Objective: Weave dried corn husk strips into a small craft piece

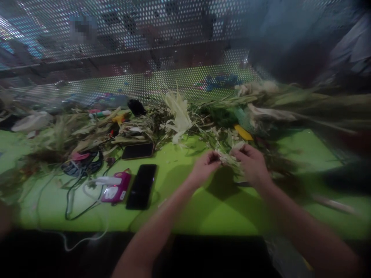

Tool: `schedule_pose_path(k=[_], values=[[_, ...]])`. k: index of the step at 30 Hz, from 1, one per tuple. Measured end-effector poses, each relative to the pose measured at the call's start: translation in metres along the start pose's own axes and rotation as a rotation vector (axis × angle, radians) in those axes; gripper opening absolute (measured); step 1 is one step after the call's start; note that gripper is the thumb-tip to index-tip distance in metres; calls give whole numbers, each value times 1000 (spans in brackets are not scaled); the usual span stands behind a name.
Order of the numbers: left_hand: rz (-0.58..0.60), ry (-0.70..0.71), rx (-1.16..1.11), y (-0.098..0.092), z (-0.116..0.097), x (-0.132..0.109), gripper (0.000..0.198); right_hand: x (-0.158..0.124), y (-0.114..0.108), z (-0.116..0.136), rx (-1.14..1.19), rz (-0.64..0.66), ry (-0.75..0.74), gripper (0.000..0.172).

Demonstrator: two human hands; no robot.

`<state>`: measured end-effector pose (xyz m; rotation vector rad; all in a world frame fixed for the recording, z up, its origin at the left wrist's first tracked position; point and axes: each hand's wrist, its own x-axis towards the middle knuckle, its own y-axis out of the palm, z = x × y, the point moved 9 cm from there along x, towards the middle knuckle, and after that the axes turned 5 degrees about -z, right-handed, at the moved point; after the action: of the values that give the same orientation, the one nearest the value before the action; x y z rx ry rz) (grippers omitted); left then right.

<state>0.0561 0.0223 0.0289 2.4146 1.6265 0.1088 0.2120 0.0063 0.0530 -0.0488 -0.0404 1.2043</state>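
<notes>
Both my hands meet over the bright green table, right of the middle. My left hand is closed in a pinch on a small bundle of pale dried leaves and stems. My right hand is closed on the same bundle from the right side. The bundle runs between the two hands and partly hides under my right fingers. Behind the hands lies a long heap of dried plants, with a pale cream husk-like cluster standing out.
Two dark phones lie left of my hands. A pink power bank with white and dark cables sits beside them. A yellow object lies in the plants. A perforated metal screen backs the table.
</notes>
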Motion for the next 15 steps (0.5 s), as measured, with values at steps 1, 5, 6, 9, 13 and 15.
schedule_pose_path(k=[1, 5, 6, 9, 13, 15], values=[[-2, -1, 14, -1, 0, 0, 14, 1, -1, -1, -34, 1, -10, 23], [-33, 29, 165, -7, 0, 0, 13, 5, -9, 17, -292, -47, -250, 36], [-38, 49, 214, -8, 0, 0, 13, 3, -9, 26, -362, -65, -357, 42], [-12, 123, 285, -3, -4, -1, 17, -4, 3, 42, -525, 13, -579, 28], [20, 154, 271, 6, -8, -4, 22, -5, 18, 34, -518, 183, -521, 16], [24, 121, 267, 8, -7, -5, 20, -3, 16, 30, -454, 181, -456, 17]])
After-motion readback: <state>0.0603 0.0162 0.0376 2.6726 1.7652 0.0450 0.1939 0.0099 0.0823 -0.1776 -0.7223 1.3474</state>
